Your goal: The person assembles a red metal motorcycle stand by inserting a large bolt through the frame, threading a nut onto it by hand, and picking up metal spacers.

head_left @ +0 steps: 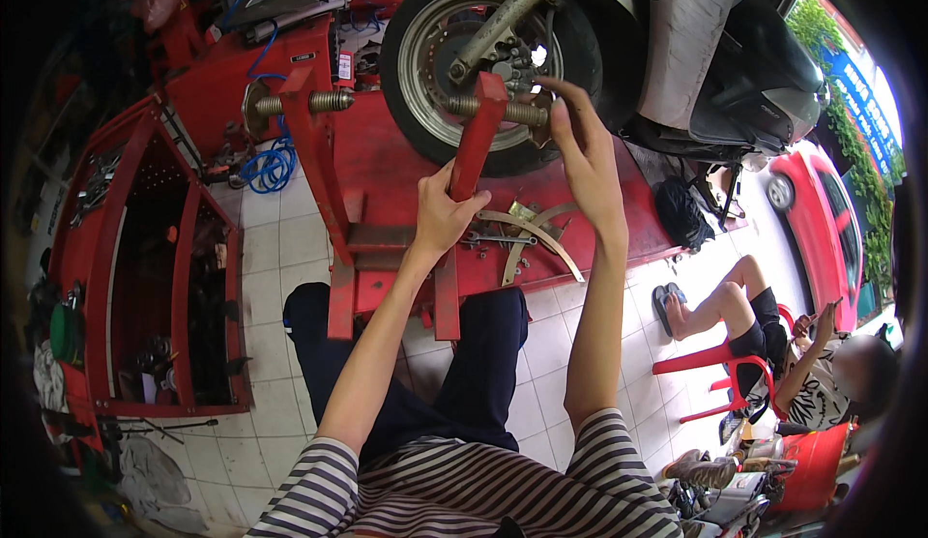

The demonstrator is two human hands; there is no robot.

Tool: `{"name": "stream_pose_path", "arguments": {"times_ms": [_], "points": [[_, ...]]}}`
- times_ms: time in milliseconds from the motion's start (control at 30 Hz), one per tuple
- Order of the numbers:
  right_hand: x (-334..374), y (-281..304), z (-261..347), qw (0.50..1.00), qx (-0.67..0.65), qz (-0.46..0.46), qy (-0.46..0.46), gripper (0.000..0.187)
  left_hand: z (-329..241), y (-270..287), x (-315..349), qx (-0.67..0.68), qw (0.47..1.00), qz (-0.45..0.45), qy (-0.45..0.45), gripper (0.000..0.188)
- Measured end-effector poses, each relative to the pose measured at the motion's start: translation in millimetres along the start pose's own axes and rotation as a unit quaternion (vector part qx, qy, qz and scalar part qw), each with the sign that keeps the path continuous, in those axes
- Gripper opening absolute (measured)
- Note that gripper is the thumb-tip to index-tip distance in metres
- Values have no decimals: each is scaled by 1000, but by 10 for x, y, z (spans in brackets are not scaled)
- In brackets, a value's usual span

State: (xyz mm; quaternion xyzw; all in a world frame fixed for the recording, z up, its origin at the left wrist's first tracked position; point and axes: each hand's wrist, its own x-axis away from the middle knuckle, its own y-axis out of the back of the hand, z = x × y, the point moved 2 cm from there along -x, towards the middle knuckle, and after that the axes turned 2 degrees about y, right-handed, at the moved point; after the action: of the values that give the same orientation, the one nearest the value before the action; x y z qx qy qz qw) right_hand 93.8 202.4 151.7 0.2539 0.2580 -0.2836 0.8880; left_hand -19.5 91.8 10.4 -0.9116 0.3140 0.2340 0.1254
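My left hand (448, 211) is closed around a red metal post (472, 156) of a stand with two uprights. A thick threaded bolt (522, 115) passes sideways through the top of that post. At the bolt's right end, my right hand (587, 166) curls its thumb and fingers about the large head (544, 120). The other red upright (314, 156), on the left, carries a similar threaded bolt (329, 102). Just beyond the hands stands the front wheel (406, 64) of a scooter (691, 50), on a red platform (372, 171).
Curved metal strips (556, 248) and a wrench (498, 239) lie on the platform beside my hands. A red tool cabinet (184, 277) stands left, near a coiled blue hose (268, 169). At right, another person sits on a red chair (706, 359). A red car (817, 209) is farther off.
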Motion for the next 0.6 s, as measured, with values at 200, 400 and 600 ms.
{"name": "stream_pose_path", "arguments": {"times_ms": [200,400,600], "points": [[51,10,-12,989,23,20,143,37,54,5,16,-13,1000,8,28,40],[63,-37,-72,1000,-16,-8,8,29,16,0,-21,-15,1000,-6,3,31],[89,32,-81,991,5,41,129,56,19,-25,-13,2,1000,-9,-27,24]]}}
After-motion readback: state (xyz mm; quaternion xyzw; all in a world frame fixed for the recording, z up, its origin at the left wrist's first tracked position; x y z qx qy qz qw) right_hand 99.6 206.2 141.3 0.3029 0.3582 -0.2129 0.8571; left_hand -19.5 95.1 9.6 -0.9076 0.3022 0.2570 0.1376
